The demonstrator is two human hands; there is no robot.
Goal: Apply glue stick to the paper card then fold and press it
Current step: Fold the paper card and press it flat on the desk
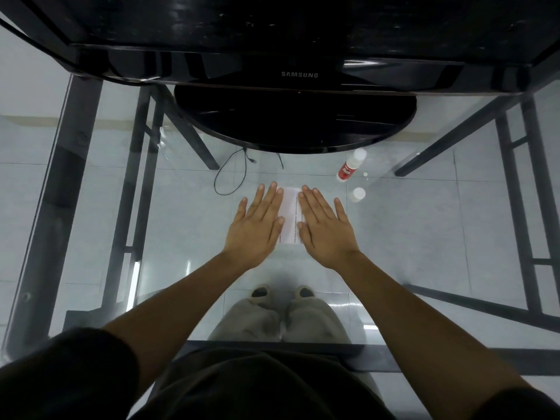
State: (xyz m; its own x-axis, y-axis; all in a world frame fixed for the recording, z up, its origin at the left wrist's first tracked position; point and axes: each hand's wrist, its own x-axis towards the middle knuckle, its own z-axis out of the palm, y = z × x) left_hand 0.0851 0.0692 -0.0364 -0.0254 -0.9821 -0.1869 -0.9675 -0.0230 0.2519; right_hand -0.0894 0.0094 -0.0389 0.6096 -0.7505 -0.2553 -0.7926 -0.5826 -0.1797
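Note:
A white paper card (291,215) with printed lines lies flat on the glass table (424,213), only a narrow strip of it showing. My left hand (257,225) rests flat, palm down, over its left side. My right hand (325,228) lies flat on its right side. Fingers of both hands are stretched out and hold nothing. A red-and-white glue stick (348,167) lies on the glass beyond my right hand, with a white cap (358,194) close to it.
A black Samsung monitor (298,74) on a round base (295,122) stands at the far side of the table. Dark metal table legs (72,189) show through the glass, as do a cable (233,174) and my feet on the tiled floor.

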